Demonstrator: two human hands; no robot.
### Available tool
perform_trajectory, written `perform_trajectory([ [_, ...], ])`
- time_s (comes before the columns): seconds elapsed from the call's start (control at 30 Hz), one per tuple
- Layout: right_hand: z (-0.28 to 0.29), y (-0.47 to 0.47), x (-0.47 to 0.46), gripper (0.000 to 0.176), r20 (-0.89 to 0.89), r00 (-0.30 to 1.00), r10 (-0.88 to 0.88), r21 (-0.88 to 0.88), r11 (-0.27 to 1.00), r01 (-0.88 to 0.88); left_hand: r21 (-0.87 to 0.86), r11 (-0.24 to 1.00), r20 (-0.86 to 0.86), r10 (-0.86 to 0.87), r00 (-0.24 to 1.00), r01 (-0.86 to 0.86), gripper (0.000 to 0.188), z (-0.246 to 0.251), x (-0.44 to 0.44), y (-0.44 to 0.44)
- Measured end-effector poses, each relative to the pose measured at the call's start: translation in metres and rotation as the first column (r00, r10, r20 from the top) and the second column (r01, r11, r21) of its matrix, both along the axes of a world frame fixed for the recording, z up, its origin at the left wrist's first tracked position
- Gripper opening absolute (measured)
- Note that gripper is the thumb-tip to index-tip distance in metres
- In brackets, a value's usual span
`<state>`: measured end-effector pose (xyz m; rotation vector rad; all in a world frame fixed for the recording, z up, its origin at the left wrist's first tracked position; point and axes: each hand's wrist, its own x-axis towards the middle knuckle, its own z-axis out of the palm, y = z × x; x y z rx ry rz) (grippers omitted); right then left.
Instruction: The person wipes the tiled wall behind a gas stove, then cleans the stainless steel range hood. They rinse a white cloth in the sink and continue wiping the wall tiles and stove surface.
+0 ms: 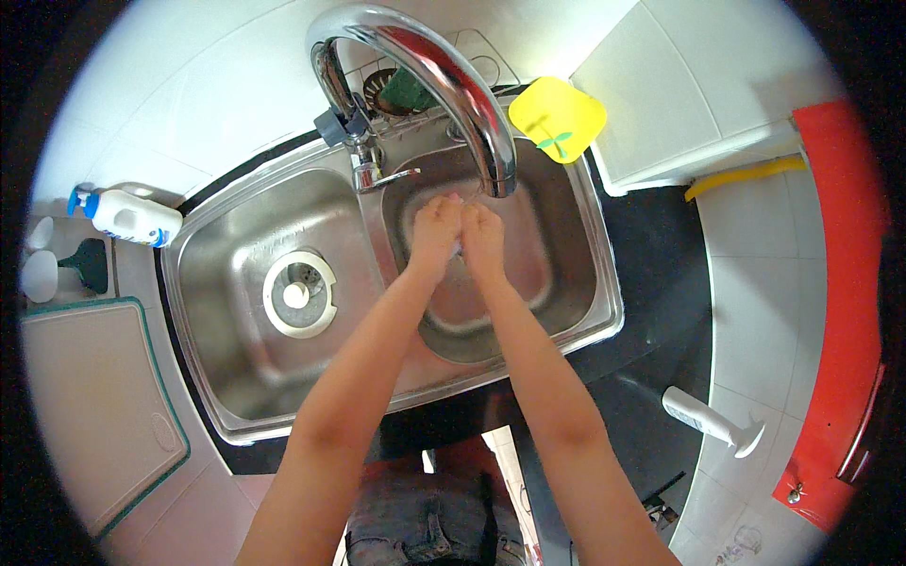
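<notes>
My left hand (pixel 437 228) and my right hand (pixel 483 233) are side by side over the right basin (pixel 573 269) of a stainless steel double sink. Between them shows a bit of something pale and pinkish, mostly hidden by the fingers; I cannot tell what it is. Just above the hands ends the curved chrome faucet (pixel 425 53), and its lever (pixel 396 178) points right. A little water seems to fall at the spout. In the left basin (pixel 212 297) lies a round drain strainer (pixel 298 294) with a white rim.
A yellow dish (pixel 559 117) stands at the back right corner. Behind the faucet a wire rack (pixel 488 64) holds a green scouring pad (pixel 407 92). At left are a white pump bottle (pixel 138 216) and a cutting board (pixel 99 403); at right, a white bottle (pixel 701 417) and a red cabinet door (pixel 842 304).
</notes>
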<state>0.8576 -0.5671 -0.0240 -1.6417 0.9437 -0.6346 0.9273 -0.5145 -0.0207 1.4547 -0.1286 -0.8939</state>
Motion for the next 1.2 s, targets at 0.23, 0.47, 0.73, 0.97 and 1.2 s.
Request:
perform_trajectory([
  [0.23,-0.015,-0.017,-0.006,0.024,-0.134,0.991,0.025,-0.069,0.997,-0.035,-0.053,0.991,-0.152,-0.128,0.980,0.122,0.028,-0.014,0.003,0.004],
  [0.47,-0.001,-0.045,-0.028,0.019,0.197,0.942,-0.272,0.650,0.755,0.082,-0.225,0.958,-0.461,0.055,0.886,-0.176,0.023,0.003,0.016,0.006],
  [0.73,0.016,-0.006,0.004,0.029,-0.032,0.997,-0.064,0.026,0.998,0.065,-0.116,0.992,0.093,-0.031,0.995,0.042,0.033,-0.020,-0.005,-0.006],
  [0.97,-0.016,-0.026,-0.007,0.023,-0.189,0.976,-0.104,-0.063,0.994,0.093,-0.084,0.991,-0.319,-0.124,0.940,0.102,0.027,-0.001,-0.003,0.005],
  [1.2,0.006,-0.040,-0.027,0.035,0.228,0.972,0.061,0.446,0.880,-0.160,-0.271,0.962,-0.456,-0.107,0.883,-0.023,0.030,-0.008,0.039,0.003],
])
